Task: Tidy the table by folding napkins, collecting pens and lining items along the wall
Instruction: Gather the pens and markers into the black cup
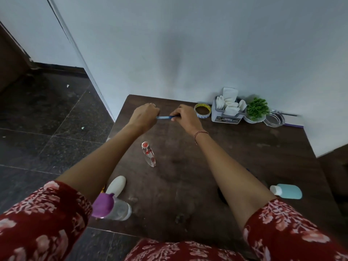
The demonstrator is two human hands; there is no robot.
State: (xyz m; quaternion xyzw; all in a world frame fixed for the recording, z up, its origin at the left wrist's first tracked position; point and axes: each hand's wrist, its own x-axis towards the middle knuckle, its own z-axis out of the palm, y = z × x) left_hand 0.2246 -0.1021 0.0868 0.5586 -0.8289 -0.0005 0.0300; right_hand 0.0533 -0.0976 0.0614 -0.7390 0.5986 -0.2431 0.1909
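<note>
Both my hands hold a blue pen [165, 117] level above the far part of the dark wooden table [235, 157]. My left hand [144, 114] grips one end in curled fingers, and my right hand [183, 116] pinches the other end. Along the wall stand a tape roll [203, 110], a grey holder [226, 117] with folded white napkins [230, 103], a small green plant [257, 110] and a glass ring-shaped item [275, 119].
A clear bottle with red marks [148, 154] lies mid-table. Near the front left edge are a white bottle [117, 185] and a clear bottle with a purple cap [111, 207]. A light blue bottle [287, 191] lies at the right. Dark floor tiles lie to the left.
</note>
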